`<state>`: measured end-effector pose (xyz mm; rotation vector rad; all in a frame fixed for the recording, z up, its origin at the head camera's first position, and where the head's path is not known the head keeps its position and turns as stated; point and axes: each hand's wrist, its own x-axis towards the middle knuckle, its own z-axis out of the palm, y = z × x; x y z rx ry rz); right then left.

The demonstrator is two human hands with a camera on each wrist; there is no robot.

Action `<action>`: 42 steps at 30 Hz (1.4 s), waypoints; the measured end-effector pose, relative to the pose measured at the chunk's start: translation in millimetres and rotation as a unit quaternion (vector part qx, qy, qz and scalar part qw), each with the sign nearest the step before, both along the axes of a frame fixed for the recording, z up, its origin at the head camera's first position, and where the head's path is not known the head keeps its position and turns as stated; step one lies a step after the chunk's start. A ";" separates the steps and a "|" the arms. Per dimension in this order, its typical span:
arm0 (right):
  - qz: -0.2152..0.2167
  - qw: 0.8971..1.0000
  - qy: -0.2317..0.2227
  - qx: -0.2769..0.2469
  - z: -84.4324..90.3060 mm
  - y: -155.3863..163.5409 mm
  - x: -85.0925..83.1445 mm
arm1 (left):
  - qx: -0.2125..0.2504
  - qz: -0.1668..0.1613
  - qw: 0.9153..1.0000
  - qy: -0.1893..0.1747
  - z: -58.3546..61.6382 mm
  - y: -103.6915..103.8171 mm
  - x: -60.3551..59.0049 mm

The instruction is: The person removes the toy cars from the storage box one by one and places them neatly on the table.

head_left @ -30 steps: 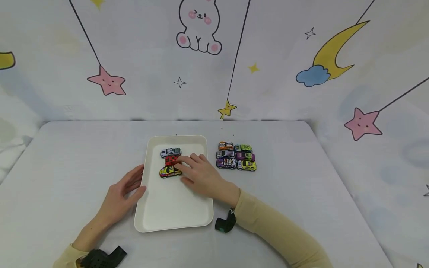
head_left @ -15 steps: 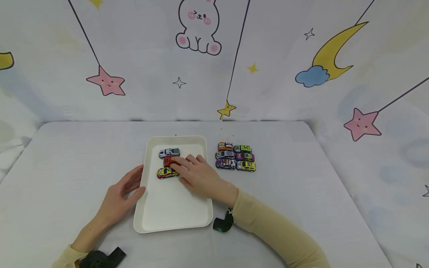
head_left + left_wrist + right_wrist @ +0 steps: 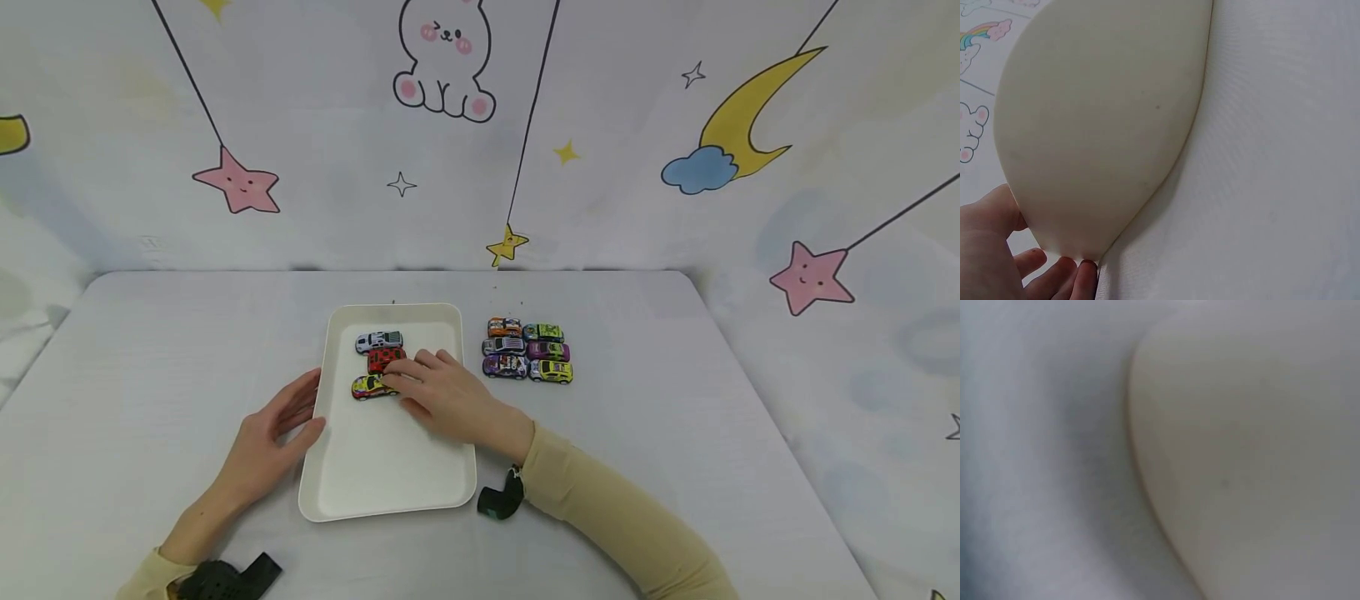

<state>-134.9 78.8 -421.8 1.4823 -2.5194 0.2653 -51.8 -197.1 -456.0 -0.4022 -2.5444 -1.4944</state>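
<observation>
At the lower left of the head view, on the white tabletop (image 3: 150, 350), the left hand (image 3: 266, 446) lies with straight fingers against the left rim of the cream tray (image 3: 390, 483), its thumb at the rim's edge; the left wrist view shows the fingertips (image 3: 1066, 275) touching the tray's wall, so this grip is released, pressing rather than clasping. Right of it, inside the upper part of the tray, three toy cars stand in a column: a white car (image 3: 379, 341) nearest the far rim, a red car (image 3: 385, 359) just below it, and a yellow car (image 3: 371, 387) lowest. The right hand (image 3: 450, 400) rests on the tray floor just right of that column, its fingertips touching the rear of the yellow car and reaching the red one; whether the fingers pinch the yellow car or only push it cannot be told. The right wrist view is blurred and shows only the tray's rim. Further right, on the bare tabletop near the tray, six more toy cars (image 3: 527, 350) sit in two tight columns of three. Along the frame's upper part hangs a backdrop (image 3: 675, 208) printed with stars, a moon and a rabbit.
</observation>
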 end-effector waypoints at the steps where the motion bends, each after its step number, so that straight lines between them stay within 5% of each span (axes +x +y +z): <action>1: 0.000 1.000 -0.004 -0.003 0.1 0.2 0.0 | -0.001 0.000 1.000 0.000 0.1 0.1 0.0; 21: -0.063 0.996 -0.058 -0.005 4.6 -2.1 2.8 | 0.003 -0.001 1.000 0.005 0.8 0.7 -0.2; 34: -0.067 0.988 -0.079 -0.118 -2.4 3.1 2.0 | 0.013 -0.005 1.000 0.004 2.2 -0.4 -0.5; 42: -0.057 0.968 -0.107 -0.220 -7.1 10.0 1.2 | 0.019 -0.012 1.000 0.008 2.0 0.2 -1.1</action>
